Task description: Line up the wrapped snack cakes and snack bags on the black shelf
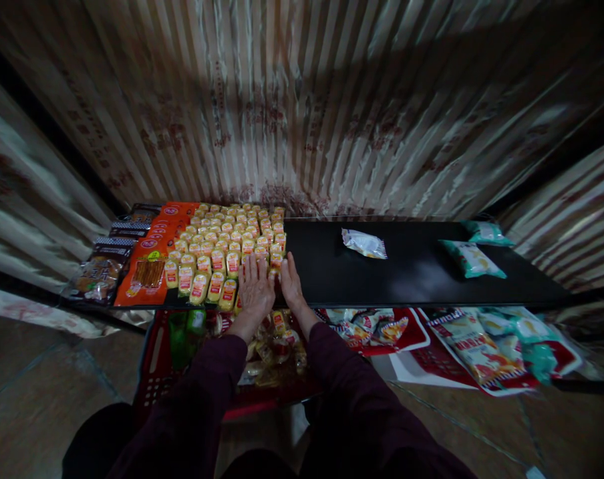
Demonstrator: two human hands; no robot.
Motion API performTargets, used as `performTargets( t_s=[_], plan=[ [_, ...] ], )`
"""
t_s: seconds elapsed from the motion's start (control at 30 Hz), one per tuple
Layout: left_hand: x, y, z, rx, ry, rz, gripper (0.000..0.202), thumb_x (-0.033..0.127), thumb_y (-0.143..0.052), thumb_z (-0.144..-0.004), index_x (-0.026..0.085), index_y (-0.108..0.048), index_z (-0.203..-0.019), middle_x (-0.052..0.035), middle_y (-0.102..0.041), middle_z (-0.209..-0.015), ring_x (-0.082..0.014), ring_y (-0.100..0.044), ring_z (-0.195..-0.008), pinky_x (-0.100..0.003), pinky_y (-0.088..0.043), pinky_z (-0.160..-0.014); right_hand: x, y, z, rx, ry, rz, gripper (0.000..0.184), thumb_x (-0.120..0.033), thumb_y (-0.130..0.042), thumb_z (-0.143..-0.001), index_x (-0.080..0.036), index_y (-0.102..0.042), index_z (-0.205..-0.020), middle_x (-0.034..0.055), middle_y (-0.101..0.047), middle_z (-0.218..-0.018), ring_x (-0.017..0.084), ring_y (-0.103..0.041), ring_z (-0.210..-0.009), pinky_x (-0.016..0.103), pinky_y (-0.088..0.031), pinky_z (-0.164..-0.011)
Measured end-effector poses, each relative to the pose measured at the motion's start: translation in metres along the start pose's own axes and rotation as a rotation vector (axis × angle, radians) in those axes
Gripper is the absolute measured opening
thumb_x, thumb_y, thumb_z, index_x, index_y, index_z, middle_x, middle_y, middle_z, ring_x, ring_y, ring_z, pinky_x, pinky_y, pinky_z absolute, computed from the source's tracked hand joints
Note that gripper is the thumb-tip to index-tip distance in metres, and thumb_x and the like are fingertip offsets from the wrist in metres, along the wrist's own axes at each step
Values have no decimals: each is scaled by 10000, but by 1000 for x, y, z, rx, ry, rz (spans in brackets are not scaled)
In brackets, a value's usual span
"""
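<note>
head view is showing yellow wrapped snack packs sitting in close rows on the left half of the black shelf. the step in hand seems to be squaring up these rows: the left hand is lying flat over packs near the shelf's front edge, fingers extended, while the right hand is lining their right side, fingers straight. neither is visibly gripping anything; whether the left palm is covering a pack, i cannot tell. the next move is probably calling for gentle, level pressure, without tipping any pack. the packs are looking small, rounded and glossy, with red labels. orange pouches are lying toward the shelf's left end, a white packet is resting on its right half, and a red basket holding loose packs is sitting below its front edge.
</note>
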State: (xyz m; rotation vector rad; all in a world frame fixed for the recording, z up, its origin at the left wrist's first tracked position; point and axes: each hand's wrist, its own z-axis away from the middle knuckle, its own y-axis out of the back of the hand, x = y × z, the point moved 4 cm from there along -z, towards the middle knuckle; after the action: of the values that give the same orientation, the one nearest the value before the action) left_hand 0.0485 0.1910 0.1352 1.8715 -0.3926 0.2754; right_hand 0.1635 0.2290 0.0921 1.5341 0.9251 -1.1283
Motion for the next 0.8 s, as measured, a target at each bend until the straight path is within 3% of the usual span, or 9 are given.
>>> performTargets(
  t_s=[0.27,0.53,0.8],
  plan=[
    [-19,5,-26,29,36,-57,557,323,-328,-904,92,-334,-1410,-173,-192,-1518,-280,-127,-1416,-497,-127,-1135,-3,2,-16,4,0,-11,782,-656,-238,-864,-120,-287,-1431,105,-278,-1502,202,-228,-1399,386,-144,-1163],
    [-20,5,-53,31,-5,-141,552,341,-315,-913,122,-331,-1419,-165,-240,-1507,-285,-157,-1410,-488,-148,-1134,-2,2,-50,-16,4,17,826,-697,-239,-832,-142,-261,-1443,80,-222,-1524,197,-172,-1415,379,-105,-1169],
    [-22,-1,-67,-22,5,-145,554,359,-301,-913,131,-341,-1416,-144,-270,-1501,-274,-166,-1409,-483,-137,-1139,2,-9,-65,-16,17,-38,720,-651,-270,-859,-201,-328,-1418,44,-306,-1496,194,-232,-1398,396,-137,-1165]
  ],
)
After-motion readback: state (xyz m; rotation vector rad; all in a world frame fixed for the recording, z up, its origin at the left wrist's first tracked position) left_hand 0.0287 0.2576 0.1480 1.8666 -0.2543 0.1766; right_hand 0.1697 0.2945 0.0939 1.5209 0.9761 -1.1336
